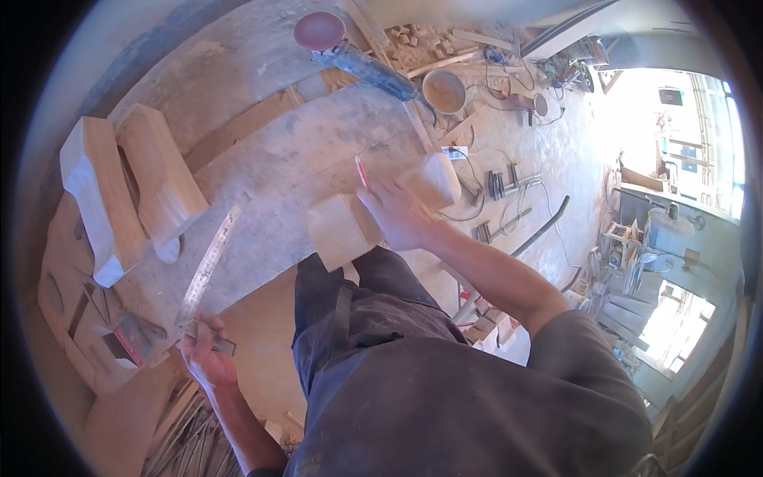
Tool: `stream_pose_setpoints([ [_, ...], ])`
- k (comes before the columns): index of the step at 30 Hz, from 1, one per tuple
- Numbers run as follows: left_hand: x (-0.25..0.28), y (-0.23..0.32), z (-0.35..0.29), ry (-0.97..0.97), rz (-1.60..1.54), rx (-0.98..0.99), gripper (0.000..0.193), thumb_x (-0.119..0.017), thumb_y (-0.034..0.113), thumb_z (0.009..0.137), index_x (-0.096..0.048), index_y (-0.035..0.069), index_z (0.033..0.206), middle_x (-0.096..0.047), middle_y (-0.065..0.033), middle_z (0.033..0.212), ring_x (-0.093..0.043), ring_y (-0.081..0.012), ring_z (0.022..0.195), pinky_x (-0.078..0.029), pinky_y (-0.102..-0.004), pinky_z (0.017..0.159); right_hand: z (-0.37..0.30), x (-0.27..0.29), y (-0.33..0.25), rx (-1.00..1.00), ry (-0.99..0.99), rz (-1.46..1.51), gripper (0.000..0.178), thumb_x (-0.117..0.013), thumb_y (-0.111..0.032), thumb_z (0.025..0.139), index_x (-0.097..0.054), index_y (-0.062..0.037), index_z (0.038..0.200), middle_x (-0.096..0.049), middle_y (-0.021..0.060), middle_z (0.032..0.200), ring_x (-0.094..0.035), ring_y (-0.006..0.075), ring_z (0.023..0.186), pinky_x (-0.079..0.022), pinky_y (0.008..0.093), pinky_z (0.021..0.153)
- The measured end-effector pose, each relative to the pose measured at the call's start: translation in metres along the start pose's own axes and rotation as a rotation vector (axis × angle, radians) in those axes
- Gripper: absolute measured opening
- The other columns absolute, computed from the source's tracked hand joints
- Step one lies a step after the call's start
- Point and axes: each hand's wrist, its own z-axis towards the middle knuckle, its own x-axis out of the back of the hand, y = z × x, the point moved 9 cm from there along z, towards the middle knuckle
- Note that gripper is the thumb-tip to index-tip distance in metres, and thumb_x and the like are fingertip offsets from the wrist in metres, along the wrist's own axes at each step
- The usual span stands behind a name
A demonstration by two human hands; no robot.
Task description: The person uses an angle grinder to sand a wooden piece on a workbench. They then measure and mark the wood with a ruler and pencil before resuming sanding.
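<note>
My left hand (208, 354) is closed around the head of a metal square, out at the left. The square's long steel blade (208, 262) reaches forward over the workbench (262, 171). My right hand (400, 213) grips a red pencil (362, 171) whose end sticks up past the fingers. Beneath that hand lies a pale, shaped wooden block (343, 229), its near end close to my thighs. A rounded pale wooden part (437, 181) shows on the hand's far side; whether it belongs to the same piece is hidden.
Two carved wooden pieces (102, 199) lie side by side at the left. A small box (127, 340) sits at the bench's left end. Ahead are a blue post with a round reddish top (319, 32) and a bowl (444, 91). Clamps (501, 184) and cables lie to the right.
</note>
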Motion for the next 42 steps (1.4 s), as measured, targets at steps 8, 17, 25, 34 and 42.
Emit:
stream_pose_setpoints([
  [8, -0.001, 0.03, -0.005, 0.035, 0.032, -0.069, 0.019, -0.062, 0.013, 0.104, -0.066, -0.001, 0.116, -0.064, -0.0082, 0.093, -0.054, -0.0154, 0.081, -0.042, -0.0302, 0.071, 0.043, 0.025, -0.019, 0.179, 0.291, -0.161, 0.075, -0.071, -0.004, 0.081, -0.048, -0.0001, 0.152, -0.054, 0.0205, 0.143, -0.049, 0.0384, 0.138, -0.041, 0.0516, 0.118],
  [17, 0.022, 0.014, -0.014, -0.028, -0.138, -0.086, 0.03, -0.065, 0.028, 0.107, -0.064, -0.001, 0.115, -0.063, -0.0101, 0.091, -0.056, -0.0184, 0.076, -0.042, -0.0298, 0.065, -0.003, 0.009, -0.033, 0.045, 0.299, 0.151, 0.079, -0.067, 0.005, 0.08, -0.047, -0.0012, 0.156, -0.043, 0.0203, 0.164, -0.038, 0.0373, 0.156, -0.035, 0.0492, 0.128],
  [25, 0.021, -0.012, -0.002, -0.061, -0.16, 0.222, 0.035, -0.07, 0.034, 0.104, -0.064, 0.002, 0.116, -0.065, -0.0108, 0.09, -0.062, -0.022, 0.069, -0.044, -0.0336, 0.057, 0.0, 0.043, -0.057, -0.1, 0.494, 0.422, 0.093, -0.071, 0.008, 0.072, -0.041, -0.0022, 0.159, -0.048, 0.024, 0.16, -0.043, 0.0444, 0.151, -0.039, 0.051, 0.124],
  [34, 0.036, -0.049, 0.081, 0.034, -0.025, 0.322, 0.016, -0.066, 0.025, 0.105, -0.062, 0.009, 0.107, -0.064, -0.006, 0.087, -0.058, -0.0185, 0.065, -0.046, -0.0346, 0.058, 0.057, 0.043, -0.091, 0.001, 0.451, 0.393, 0.091, -0.072, 0.007, 0.072, -0.039, 0.0018, 0.157, -0.051, 0.0277, 0.152, -0.049, 0.0473, 0.14, -0.041, 0.0518, 0.12],
  [42, 0.025, -0.02, 0.121, 0.191, 0.722, -0.006, 0.039, -0.072, 0.019, 0.1, -0.065, 0.0, 0.133, -0.071, -0.0142, 0.108, -0.069, -0.0294, 0.092, -0.056, -0.045, 0.082, 0.066, 0.051, -0.096, -0.025, 0.474, 0.297, 0.091, -0.07, 0.008, 0.071, -0.037, 0.006, 0.155, -0.049, 0.0292, 0.152, -0.046, 0.0487, 0.141, -0.038, 0.0521, 0.122],
])
